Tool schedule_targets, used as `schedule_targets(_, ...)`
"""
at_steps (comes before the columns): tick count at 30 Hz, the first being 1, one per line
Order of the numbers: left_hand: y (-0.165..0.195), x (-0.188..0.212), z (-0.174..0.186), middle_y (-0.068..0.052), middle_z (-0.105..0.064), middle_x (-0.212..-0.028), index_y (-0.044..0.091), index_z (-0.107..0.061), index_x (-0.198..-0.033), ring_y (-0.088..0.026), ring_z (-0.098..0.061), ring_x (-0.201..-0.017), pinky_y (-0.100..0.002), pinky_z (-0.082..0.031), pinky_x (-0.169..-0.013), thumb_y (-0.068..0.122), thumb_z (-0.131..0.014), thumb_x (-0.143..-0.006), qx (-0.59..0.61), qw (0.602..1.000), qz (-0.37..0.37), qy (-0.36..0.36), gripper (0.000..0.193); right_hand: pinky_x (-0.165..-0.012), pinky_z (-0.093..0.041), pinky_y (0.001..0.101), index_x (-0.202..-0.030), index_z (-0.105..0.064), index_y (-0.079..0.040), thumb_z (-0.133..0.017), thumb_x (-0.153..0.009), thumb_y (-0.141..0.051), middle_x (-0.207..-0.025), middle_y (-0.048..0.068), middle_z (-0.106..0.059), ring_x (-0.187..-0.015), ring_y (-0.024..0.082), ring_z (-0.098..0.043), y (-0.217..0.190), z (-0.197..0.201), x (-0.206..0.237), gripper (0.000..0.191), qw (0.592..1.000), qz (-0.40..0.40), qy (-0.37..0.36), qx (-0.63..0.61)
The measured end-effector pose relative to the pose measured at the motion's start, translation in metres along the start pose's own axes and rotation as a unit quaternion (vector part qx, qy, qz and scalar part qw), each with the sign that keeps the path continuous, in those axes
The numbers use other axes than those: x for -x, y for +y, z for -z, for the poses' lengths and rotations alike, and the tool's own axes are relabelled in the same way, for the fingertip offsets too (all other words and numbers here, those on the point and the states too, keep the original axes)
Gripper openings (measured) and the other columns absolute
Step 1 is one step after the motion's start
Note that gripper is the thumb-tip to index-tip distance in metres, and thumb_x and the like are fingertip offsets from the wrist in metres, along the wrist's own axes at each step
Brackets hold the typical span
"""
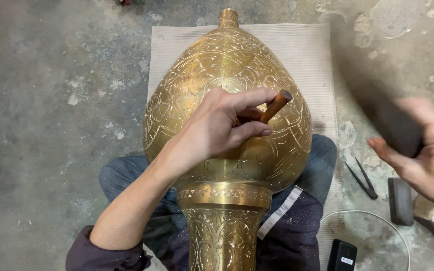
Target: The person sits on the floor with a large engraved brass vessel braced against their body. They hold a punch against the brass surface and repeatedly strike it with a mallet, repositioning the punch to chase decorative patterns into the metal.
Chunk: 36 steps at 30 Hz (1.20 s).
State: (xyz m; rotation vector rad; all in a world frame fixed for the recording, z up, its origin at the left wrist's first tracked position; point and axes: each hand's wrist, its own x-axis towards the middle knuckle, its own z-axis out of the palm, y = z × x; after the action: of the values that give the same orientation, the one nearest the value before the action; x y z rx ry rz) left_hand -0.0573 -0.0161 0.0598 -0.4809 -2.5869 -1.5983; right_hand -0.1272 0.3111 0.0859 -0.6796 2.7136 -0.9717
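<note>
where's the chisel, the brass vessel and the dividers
chisel (276, 106), head view, on its shaft above the fingers
brass vessel (197, 75), head view, on the engraved upper body
dividers (362, 179), head view, on the legs, on the floor

A large brass vessel (227, 125), pear-shaped and densely engraved, lies across the person's lap, its narrow tip pointing away. Under the left hand (217, 128), a short copper-coloured chisel (276, 105) stands tilted against the vessel's belly. In the right hand (423, 150), well off to the side, is a dark, blurred hammer (383, 113).
</note>
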Motion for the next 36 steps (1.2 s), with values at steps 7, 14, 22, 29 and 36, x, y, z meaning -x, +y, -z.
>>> schedule_targets(7,-0.002,0.001,-0.003,-0.011,-0.080,-0.100,0.011,-0.064,-0.134,-0.018,-0.082,-0.080,-0.030,-0.066,-0.068,0.011,-0.073,-0.095,0.003,1.000,0.002,0.002,0.040,-0.060,-0.052,0.0304,-0.124,-0.060,-0.001,-0.074,-0.083,0.008,-0.077,0.007,-0.064,-0.066,0.016,-0.066,0.025,0.008,0.001,0.045,0.995,0.021,-0.015,0.092)
schedule_targets(14,-0.002,0.011,-0.008,-0.008,-0.081,-0.100,0.014,-0.064,-0.135,-0.016,-0.075,-0.058,-0.029,-0.061,-0.052,0.016,-0.070,-0.097,0.024,0.998,0.052,-0.001,0.038,-0.071,-0.052,0.0328,-0.124,-0.056,-0.001,-0.074,-0.092,-0.005,-0.095,0.010,-0.064,-0.083,0.019,-0.065,0.090,0.008,0.016,0.036,0.997,0.026,-0.022,0.063)
schedule_targets(22,-0.002,0.009,-0.014,-0.007,-0.080,-0.100,0.021,-0.063,-0.135,-0.016,-0.074,-0.061,-0.030,-0.061,-0.054,0.021,-0.071,-0.095,0.003,0.998,0.059,-0.005,0.041,-0.078,-0.052,0.0325,-0.131,-0.055,0.000,-0.065,-0.095,-0.019,-0.113,0.007,-0.066,-0.100,0.012,-0.065,0.133,0.006,-0.008,0.042,0.954,-0.247,-0.080,-0.148)
schedule_targets(29,-0.006,0.007,-0.016,-0.009,-0.081,-0.099,0.017,-0.064,-0.134,-0.015,-0.080,-0.072,-0.030,-0.066,-0.064,0.019,-0.073,-0.095,-0.002,1.000,-0.012,0.024,0.040,-0.085,-0.049,0.0278,-0.138,-0.051,-0.001,-0.061,-0.099,-0.024,-0.123,0.006,-0.063,-0.109,0.009,-0.062,0.135,0.001,-0.005,0.047,0.922,-0.311,-0.103,-0.207)
schedule_targets(36,-0.011,0.007,-0.018,-0.010,-0.080,-0.104,0.011,-0.065,-0.133,-0.018,-0.081,-0.083,-0.032,-0.068,-0.070,0.018,-0.076,-0.095,-0.021,0.997,-0.057,0.047,0.041,-0.091,-0.047,0.0232,-0.146,-0.047,-0.003,-0.058,-0.104,-0.029,-0.133,0.005,-0.059,-0.118,0.007,-0.059,0.150,-0.003,-0.003,0.051,0.876,-0.361,-0.122,-0.296)
